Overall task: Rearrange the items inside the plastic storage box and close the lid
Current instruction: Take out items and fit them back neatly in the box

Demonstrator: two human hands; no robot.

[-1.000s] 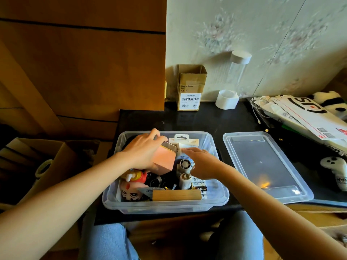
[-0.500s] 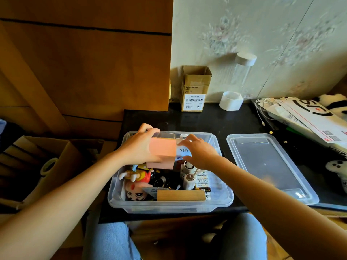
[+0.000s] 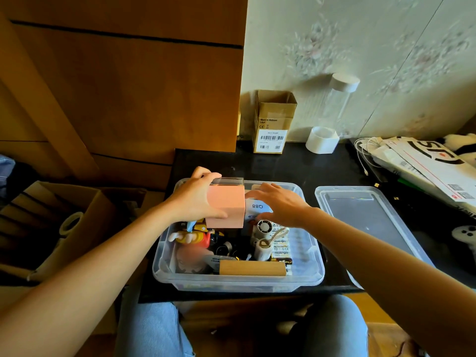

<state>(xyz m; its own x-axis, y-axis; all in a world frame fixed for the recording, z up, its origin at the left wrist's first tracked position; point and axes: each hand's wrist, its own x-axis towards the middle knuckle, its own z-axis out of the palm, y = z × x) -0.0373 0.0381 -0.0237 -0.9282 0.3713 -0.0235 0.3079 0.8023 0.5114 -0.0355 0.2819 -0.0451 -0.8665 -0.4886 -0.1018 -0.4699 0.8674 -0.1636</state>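
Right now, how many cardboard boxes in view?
2. A small cardboard box stands at the back of the black table, against the wall. A large cardboard box sits on the floor, left of the table. Others may be hidden.

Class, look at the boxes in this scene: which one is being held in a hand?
The pink box, gripped by the left hand above the plastic storage box. The brown cardboard box stands untouched by the wall.
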